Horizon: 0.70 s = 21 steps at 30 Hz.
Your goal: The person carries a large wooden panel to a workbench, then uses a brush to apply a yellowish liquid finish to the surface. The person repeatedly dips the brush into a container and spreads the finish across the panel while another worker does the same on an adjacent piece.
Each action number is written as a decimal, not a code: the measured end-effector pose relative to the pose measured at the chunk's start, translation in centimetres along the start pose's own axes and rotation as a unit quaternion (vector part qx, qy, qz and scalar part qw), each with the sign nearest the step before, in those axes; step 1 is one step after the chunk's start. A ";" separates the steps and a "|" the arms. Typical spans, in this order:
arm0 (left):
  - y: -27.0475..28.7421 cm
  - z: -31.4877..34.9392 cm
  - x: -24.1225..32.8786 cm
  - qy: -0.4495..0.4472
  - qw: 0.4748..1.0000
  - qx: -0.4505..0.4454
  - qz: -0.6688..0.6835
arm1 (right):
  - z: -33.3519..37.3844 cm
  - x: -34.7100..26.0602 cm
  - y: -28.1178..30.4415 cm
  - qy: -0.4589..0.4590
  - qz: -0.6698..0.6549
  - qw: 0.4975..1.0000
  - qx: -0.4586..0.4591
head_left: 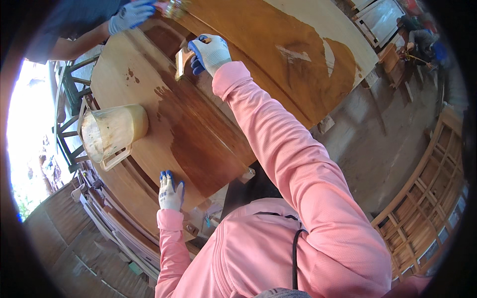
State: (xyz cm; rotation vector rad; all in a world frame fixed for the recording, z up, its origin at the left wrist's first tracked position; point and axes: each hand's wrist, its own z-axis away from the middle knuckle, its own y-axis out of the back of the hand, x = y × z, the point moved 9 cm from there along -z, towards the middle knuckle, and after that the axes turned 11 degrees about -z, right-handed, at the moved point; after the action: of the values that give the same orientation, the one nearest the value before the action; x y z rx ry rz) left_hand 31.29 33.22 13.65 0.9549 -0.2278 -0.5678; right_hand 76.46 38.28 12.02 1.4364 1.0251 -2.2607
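Observation:
My right hand (212, 53), in a white glove with blue fingertips, grips a wide flat paintbrush (182, 64) over the wooden panels. Below it, a panel (164, 130) is part pale and dry, part wet and dark reddish brown, with a few drips. My left hand (170, 194), gloved alike, rests on that panel's near-left edge with its fingers stretched out and holding nothing. A translucent plastic pitcher (114, 128) with yellowish liquid stands on the panel at the left. Another panel (278, 49), mostly coated orange-brown with pale patches, lies beyond.
Across the panels, a co-worker's gloved hand (131, 17) holds a second brush (172, 8). Another person (425, 44) works at the far right. Stacked boards (119, 223) stand at lower left, and a wooden lattice frame (422, 198) at right. A dark green metal rack (74, 89) is behind the pitcher.

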 end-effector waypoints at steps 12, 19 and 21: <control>-0.8 0.1 0.2 0.012 0.999 -0.009 -0.028 | 5.4 -3.2 -1.1 0.061 0.386 0.910 -0.138; -0.4 0.5 0.5 0.000 1.000 0.020 -0.001 | -2.8 -1.6 -9.6 0.110 0.200 0.957 -0.180; -0.6 0.5 0.6 0.001 1.000 0.010 -0.003 | -0.7 0.1 -7.5 -0.022 0.172 0.962 -0.212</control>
State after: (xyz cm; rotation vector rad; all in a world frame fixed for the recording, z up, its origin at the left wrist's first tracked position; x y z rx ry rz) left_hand 31.34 32.32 13.41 0.9757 -0.2297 -0.5719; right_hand 72.67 44.08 14.91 1.2585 1.0679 -1.6958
